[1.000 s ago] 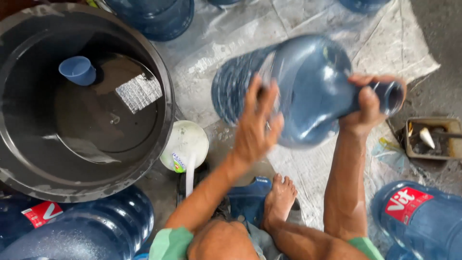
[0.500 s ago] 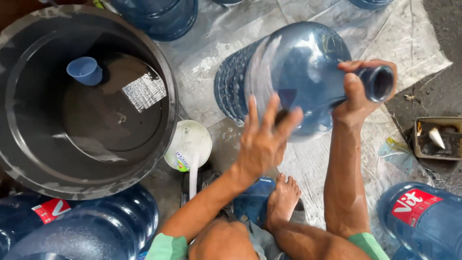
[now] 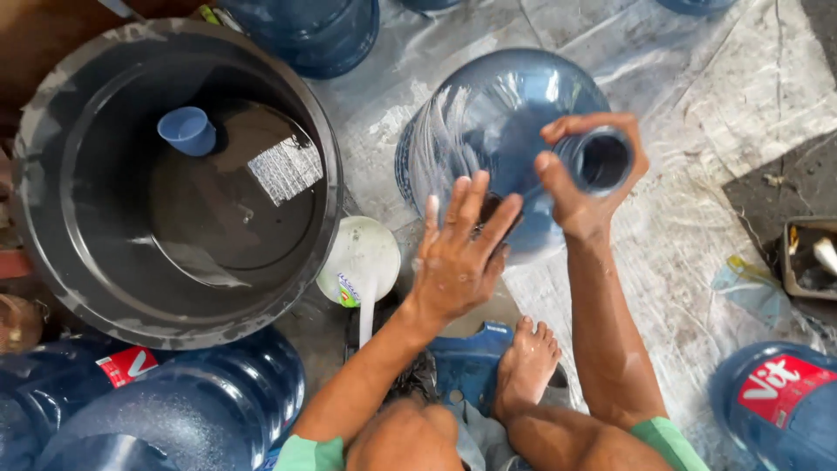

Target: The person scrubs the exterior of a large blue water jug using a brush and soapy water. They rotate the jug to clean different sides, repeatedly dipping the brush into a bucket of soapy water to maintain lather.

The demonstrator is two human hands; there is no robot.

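Fingers [image 3: 558, 170] of the right hand [image 3: 586, 187] are clamped round the neck of the big blue water jug [image 3: 497, 131], thumb on the near side, open mouth facing up toward the camera. Left hand [image 3: 458, 253] lies flat on the jug's shoulder, fingers apart and spread, not gripping. Jug is tipped w/ its base toward the plastic sheet [image 3: 697, 105] on the floor, just right of the black tub [image 3: 174, 183], which holds water and a small blue cup [image 3: 187, 131]. Looks like the rinse/swirl stage, jug mid-handling. Next move prob. needs a firm neck grip plus left-hand support under the body. White scoop [image 3: 362, 266] lies near the bare foot [image 3: 526, 366].
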